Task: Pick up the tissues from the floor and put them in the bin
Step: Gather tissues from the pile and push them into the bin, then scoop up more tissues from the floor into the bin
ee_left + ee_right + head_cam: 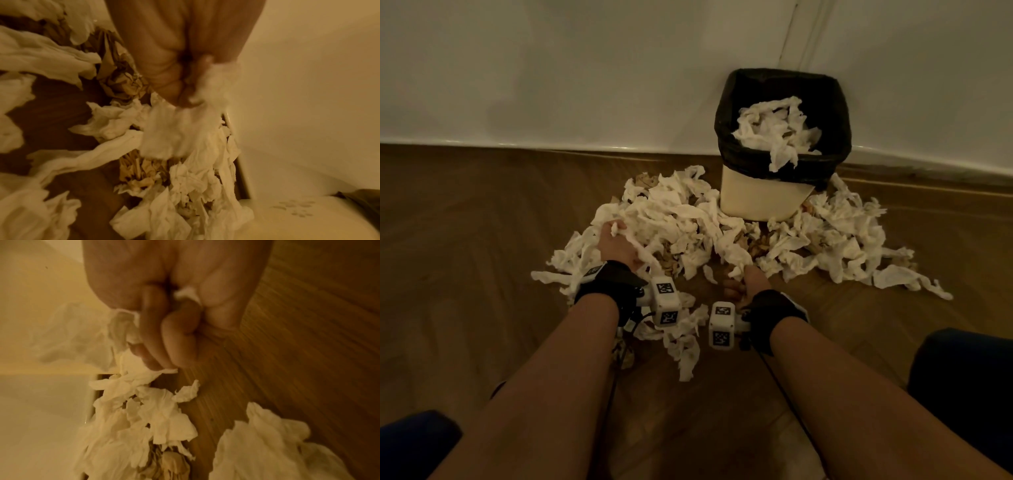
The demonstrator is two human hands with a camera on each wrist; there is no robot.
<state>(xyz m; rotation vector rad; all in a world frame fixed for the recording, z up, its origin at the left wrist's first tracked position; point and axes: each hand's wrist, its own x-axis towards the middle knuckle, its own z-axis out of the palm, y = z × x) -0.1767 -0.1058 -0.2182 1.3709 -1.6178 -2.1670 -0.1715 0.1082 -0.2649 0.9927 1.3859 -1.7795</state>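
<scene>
A heap of crumpled white tissues [681, 219] covers the wooden floor in front of and beside a cream bin [763, 198] with a black liner [729, 113]. More tissues [774, 130] fill the bin, one hanging over its rim. My left hand [616, 240] grips a bunch of tissues at the heap's left side; its curled fingers [164, 78] clutch white tissue [213, 84]. My right hand [739, 284] grips tissue at the heap's near edge; its curled fingers [156, 340] pinch a white tissue [121, 327].
The bin stands against a white wall [551, 68] with a skirting board. Brown crumpled paper [756, 240] is mixed into the heap. More tissues [685, 342] lie under my wrists. Bare wooden floor [465, 240] extends to the left. Dark blue knees [962, 377] flank the near edge.
</scene>
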